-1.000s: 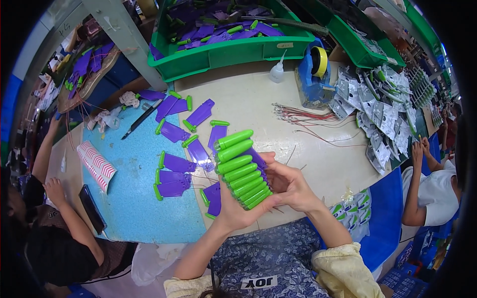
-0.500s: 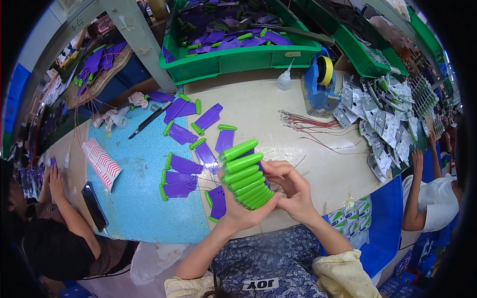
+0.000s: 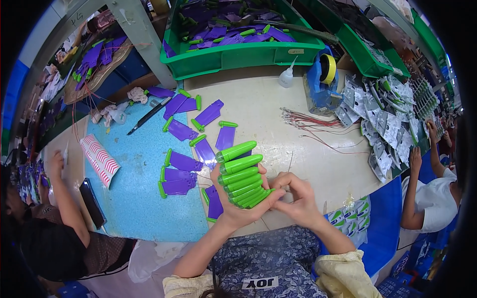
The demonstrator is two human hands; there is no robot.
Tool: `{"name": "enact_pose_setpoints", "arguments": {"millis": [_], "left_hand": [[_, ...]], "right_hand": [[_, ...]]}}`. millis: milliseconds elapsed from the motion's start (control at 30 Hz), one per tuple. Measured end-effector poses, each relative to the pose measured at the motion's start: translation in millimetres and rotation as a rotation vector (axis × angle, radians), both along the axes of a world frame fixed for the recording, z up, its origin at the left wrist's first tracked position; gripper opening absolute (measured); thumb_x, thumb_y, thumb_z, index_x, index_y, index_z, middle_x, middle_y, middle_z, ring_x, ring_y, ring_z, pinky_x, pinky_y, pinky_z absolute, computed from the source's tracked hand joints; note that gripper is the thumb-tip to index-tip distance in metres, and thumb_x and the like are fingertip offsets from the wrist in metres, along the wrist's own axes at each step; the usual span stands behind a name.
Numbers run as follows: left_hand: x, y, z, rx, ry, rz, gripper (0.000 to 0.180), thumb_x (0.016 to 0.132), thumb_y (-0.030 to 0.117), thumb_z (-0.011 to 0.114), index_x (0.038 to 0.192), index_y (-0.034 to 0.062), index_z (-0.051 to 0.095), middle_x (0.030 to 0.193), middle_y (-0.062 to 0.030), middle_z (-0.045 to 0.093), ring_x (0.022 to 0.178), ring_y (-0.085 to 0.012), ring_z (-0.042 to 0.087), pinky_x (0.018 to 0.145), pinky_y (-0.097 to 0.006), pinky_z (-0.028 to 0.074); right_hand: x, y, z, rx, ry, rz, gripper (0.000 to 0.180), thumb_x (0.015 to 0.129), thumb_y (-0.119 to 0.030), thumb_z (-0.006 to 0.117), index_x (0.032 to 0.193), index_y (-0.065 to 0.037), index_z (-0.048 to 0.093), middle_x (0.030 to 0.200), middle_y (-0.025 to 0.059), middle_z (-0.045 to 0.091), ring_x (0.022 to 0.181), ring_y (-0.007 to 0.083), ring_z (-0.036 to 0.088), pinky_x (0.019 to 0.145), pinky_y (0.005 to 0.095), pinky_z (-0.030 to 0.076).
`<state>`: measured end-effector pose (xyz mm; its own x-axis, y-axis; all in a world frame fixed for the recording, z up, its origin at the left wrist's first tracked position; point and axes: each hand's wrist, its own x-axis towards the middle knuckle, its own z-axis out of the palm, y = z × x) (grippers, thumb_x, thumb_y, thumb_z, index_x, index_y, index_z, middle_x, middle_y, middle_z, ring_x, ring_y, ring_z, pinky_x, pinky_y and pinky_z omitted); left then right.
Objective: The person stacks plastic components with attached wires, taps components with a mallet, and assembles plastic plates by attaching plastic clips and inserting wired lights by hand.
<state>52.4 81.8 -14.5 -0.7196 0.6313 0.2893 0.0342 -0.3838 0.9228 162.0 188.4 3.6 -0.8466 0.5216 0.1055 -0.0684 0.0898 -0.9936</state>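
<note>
My left hand [image 3: 237, 217] is closed around a fanned stack of purple plastic pieces with rounded green ends [image 3: 242, 171]. The green ends face up in a row, and the purple parts are mostly hidden beneath them. Close against the stack's lower right side, my right hand [image 3: 301, 202] is closed in a pinch; what its fingertips hold is hidden. Several loose purple pieces with green ends [image 3: 182, 160] lie on the table left of and beyond my hands, and one [image 3: 214, 202] is right beside my left wrist.
A green bin [image 3: 238, 60] of similar pieces stands at the back. Nearby are a dropper bottle [image 3: 285, 78], a blue tape dispenser [image 3: 318, 92], red wires [image 3: 310, 120] and piled grey parts [image 3: 382, 119]. On the blue mat [image 3: 144, 208] lies a black pen-shaped tool [image 3: 149, 116]. Other people sit at both sides.
My right hand has shifted slightly down and drawn its fingers back from the stack's far side to its lower edge. At left, another person's arm has moved.
</note>
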Motion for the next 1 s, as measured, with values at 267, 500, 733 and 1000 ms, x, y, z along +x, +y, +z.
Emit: {"name": "enact_pose_setpoints", "arguments": {"millis": [267,500,733,1000], "left_hand": [[-23.7,2.6,2.5,0.046,0.383,0.047,0.06,0.072,-0.01,0.076,0.117,0.0044,0.04,0.103,-0.0143,0.06,0.091,-0.0227,0.062,0.076,-0.031,0.05],[-32.4,5.4,0.8,0.158,0.472,-0.001,0.074,0.067,-0.004,0.084,0.121,0.0072,0.036,0.108,-0.0155,0.06,0.093,-0.0227,0.063,0.08,-0.035,0.052],[-9.4,-2.5,-5.7,-0.113,0.167,-0.161,0.08,0.073,-0.002,0.081,0.132,0.0063,0.027,0.115,-0.012,0.054,0.1,-0.0184,0.062,0.077,-0.031,0.054],[-0.3,-12.9,0.1,-0.174,0.006,-0.325,0.078,0.077,-0.01,0.072,0.135,0.0088,0.024,0.121,-0.0125,0.052,0.107,-0.021,0.062,0.086,-0.036,0.06]], "right_hand": [[2.6,61.2,-4.5,0.822,-0.26,-0.204,0.058,0.064,-0.003,0.081,0.117,-0.003,0.058,0.123,0.0155,0.055,0.115,0.0369,0.051,0.098,0.0421,0.042],[-24.2,28.1,39.0,0.257,0.103,0.25,0.097,0.066,-0.013,0.083,0.148,-0.003,0.032,0.147,0.018,0.041,0.135,0.0335,0.04,0.112,0.0427,0.031],[-25.5,5.9,47.4,0.287,0.052,0.231,0.087,0.07,-0.003,0.084,0.142,0.0,0.036,0.142,0.0166,0.047,0.128,0.0256,0.049,0.108,0.0387,0.039],[-15.8,-1.8,46.8,0.159,0.008,0.238,0.087,0.072,0.003,0.083,0.144,-0.002,0.032,0.144,0.013,0.041,0.127,0.0214,0.049,0.104,0.035,0.044]]}}
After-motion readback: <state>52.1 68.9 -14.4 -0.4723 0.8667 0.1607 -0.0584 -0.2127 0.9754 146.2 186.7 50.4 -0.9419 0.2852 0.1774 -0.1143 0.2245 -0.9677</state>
